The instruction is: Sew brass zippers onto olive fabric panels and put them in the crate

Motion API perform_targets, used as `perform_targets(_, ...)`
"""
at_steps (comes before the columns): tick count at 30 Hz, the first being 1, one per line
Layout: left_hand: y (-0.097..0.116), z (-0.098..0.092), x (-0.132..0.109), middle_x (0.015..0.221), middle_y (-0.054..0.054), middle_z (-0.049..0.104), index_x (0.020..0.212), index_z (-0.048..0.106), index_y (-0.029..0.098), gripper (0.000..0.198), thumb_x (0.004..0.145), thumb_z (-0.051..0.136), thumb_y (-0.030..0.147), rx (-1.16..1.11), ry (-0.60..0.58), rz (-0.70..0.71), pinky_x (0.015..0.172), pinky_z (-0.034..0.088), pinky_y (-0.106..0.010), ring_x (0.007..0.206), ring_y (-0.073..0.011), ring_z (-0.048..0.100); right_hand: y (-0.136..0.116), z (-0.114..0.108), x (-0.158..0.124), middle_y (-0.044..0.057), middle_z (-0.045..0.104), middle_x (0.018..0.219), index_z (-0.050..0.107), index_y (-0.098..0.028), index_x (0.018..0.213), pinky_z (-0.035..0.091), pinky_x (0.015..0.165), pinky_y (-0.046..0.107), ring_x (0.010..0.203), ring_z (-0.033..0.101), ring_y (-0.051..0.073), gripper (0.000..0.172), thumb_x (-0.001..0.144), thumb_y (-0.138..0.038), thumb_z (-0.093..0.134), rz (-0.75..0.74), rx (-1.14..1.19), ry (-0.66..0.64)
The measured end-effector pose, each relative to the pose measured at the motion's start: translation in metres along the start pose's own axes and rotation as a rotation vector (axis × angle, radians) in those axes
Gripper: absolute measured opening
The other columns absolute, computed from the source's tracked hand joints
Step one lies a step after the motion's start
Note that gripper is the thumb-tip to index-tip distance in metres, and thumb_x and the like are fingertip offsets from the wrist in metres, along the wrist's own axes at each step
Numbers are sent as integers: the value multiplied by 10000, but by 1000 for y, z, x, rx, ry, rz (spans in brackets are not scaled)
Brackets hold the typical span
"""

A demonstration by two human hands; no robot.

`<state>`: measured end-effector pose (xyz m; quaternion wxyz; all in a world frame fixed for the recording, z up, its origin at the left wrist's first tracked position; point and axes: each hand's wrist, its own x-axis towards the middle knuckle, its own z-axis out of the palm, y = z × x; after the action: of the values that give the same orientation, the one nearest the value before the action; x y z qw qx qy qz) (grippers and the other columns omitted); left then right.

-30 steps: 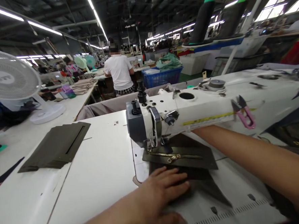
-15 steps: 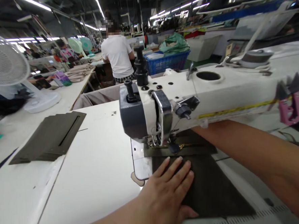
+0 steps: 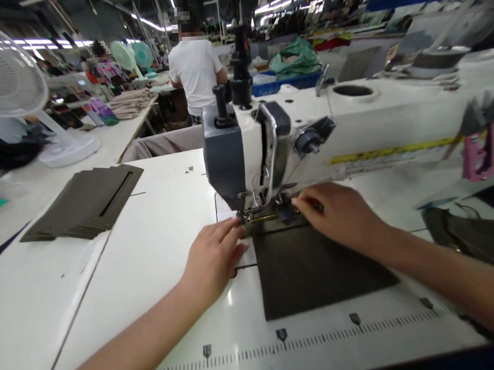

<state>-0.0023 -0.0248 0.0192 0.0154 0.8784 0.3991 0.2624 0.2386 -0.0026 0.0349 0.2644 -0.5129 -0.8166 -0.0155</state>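
A dark olive fabric panel lies on the bed of a white sewing machine, its far edge beneath the presser foot area. A strip with a gold zipper runs along that edge. My left hand is left of the needle area, fingers bent and close together on the end of the olive strip. My right hand is right of the presser foot, beside a dark round knob. Its thumb and finger are pinched; what lies between them is hidden.
A stack of olive panels lies to the left. Behind it stands a white fan. Pink-handled snips hang on the machine arm. Dark fabric lies at the right. A person in a white shirt stands ahead.
My left hand has left the middle of the panel and gone up and left to the strip's end. My right hand has come out from behind the machine arm to the presser foot.
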Motion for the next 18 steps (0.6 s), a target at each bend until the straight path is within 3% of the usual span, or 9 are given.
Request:
perform_targets(2,-10,4,4,1068,-117,620,1006,579,125,186,886,453,189,38,-14,127,816,477,-412,993,-233,572,-20,5,-17,54,579,720,585,-154,692,449,690,297,737,552,169,278,890,-272,429,-132,31,-67)
perform_targets(4,-13,7,9,1020,-110,637,993,570,108,190,893,416,158,42,-29,186,801,473,-385,955,-218,588,-39,12,-28,81,598,797,620,-134,818,448,695,305,784,556,190,246,893,-236,408,-210,23,-113)
perform_targets(7,-12,4,17,835,-64,656,929,569,117,190,878,386,130,51,-36,89,735,470,-358,794,-194,612,-54,25,-26,101,618,877,572,-106,1084,448,643,307,764,576,203,280,880,-247,442,-131,-62,-178)
perform_targets(9,-10,0,21,733,-31,638,866,573,135,187,866,386,126,57,-33,7,705,461,-342,714,-180,606,-56,30,-18,97,632,892,530,-111,1159,443,623,307,745,591,206,339,875,-281,460,-81,-84,-236)
perform_targets(14,-7,2,18,856,-43,647,928,582,153,174,875,417,152,60,-28,43,820,419,-372,811,-175,602,-54,35,-12,77,648,910,562,-139,1104,428,667,295,797,600,196,283,881,-272,449,-91,-15,-231)
perform_targets(18,-5,8,12,934,-61,635,956,599,167,181,879,435,174,148,-19,117,896,380,-415,852,-183,590,-56,31,-18,53,645,820,615,-134,988,406,600,287,712,592,177,223,877,-246,457,-145,-18,-221)
